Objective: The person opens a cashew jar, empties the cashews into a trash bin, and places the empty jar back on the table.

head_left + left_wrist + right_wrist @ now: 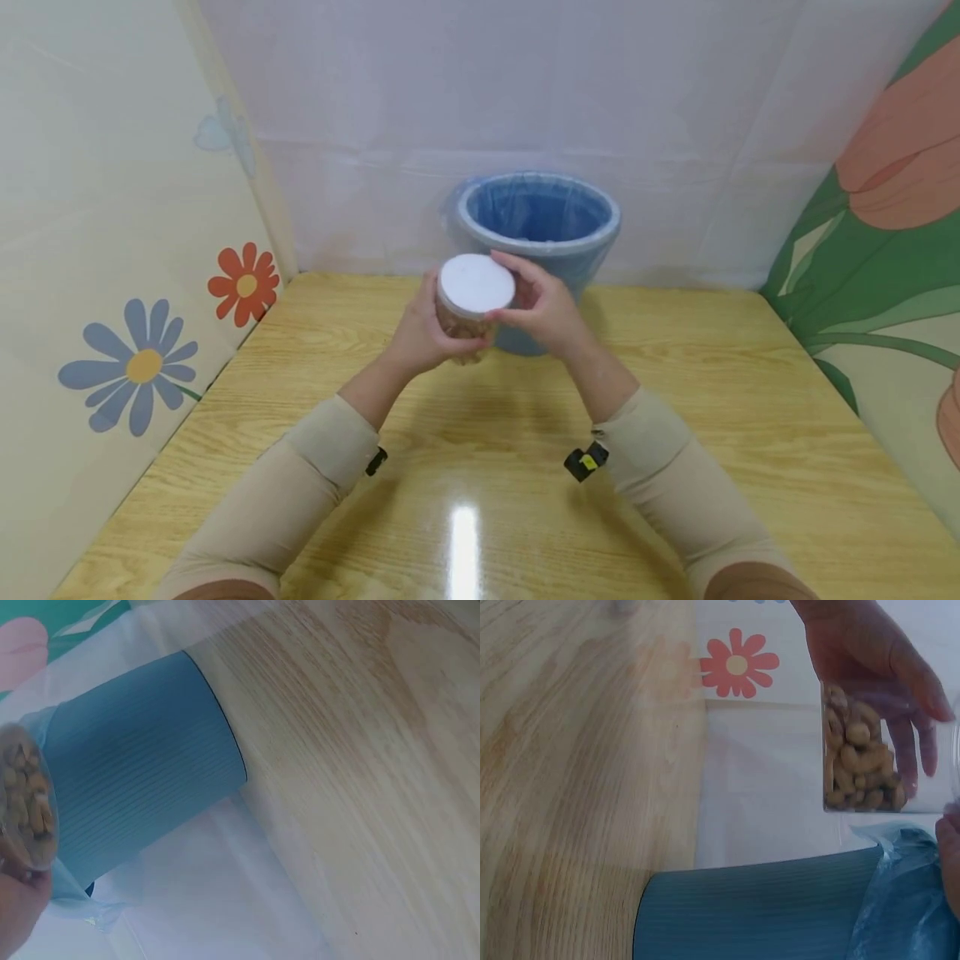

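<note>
There are two hands, a left grip (420, 332) and a right grip (546, 307), with two sleeves (262, 504), two black wrist devices (585, 462), one jar (459, 323), one white lid (476, 285), one bin (150, 765), one bin liner (904, 881) and one surface (465, 433). The jar contains more than ten nuts (859, 765), overlapping too much for an exact count. Printed decorations number one blue-grey flower (143, 366), one red flower (246, 286), one pale blue butterfly (215, 133) and at least one coral tulip (903, 150).
</note>
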{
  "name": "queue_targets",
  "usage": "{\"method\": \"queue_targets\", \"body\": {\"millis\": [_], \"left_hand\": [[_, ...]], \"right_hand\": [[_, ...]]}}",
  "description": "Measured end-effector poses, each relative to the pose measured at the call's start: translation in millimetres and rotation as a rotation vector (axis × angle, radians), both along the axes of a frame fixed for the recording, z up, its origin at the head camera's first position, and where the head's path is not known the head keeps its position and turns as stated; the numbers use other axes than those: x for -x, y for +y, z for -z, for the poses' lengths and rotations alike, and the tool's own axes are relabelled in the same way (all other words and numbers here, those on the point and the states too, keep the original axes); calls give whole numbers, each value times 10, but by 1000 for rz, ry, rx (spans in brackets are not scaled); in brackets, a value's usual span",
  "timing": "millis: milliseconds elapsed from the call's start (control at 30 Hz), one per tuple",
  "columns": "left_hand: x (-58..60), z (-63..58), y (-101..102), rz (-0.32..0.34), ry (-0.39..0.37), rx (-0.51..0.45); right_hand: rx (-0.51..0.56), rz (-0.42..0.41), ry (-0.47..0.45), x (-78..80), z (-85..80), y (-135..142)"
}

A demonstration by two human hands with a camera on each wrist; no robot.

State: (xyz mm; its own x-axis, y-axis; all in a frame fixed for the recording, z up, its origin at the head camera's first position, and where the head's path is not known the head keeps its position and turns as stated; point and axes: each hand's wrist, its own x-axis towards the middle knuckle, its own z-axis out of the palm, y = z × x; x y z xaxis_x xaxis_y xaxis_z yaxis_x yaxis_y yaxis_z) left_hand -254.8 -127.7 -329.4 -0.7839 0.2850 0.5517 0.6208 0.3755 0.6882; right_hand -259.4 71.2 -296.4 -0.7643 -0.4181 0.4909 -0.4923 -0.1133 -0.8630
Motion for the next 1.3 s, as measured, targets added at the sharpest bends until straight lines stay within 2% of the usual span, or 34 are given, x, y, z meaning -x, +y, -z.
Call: {"method": "queue_targets", "body": {"millis": [133,267,367,533,633,700,800,833,1000,1067,1167,1300], "left_hand": [[-5,-46,-29,128,-47,-3],[-92,-179,-13,250,-81,-11],[-161,-266,-3,304,-111,-6],[-179,-287,-23,376,-193,15],[-184,-285,-36,396,-229,34],[-178,-277,-45,395,-231,38],[-137,-246,-50,371,-206,13],[-107,-218,-58,351,-193,3],[-153,-278,-38,205,-137,-20],[-230,-358,-19,149,-133,-18],[-233,-362,-18,94,-121,-30],[-236,-365,-19,45,-144,-51]], "right_hand": [[-29,-72,33,31,8,75],[-24,-152,51,49,7,132],[-12,-218,45,64,7,158],[-33,-319,44,86,7,201],[-55,-367,47,103,12,226],[-62,-378,46,114,18,234],[-48,-352,43,122,29,226],[-39,-334,39,121,32,217],[36,-232,15,95,28,171],[74,-209,1,81,20,155],[109,-173,-18,54,7,132],[114,-117,-34,18,-1,100]]}}
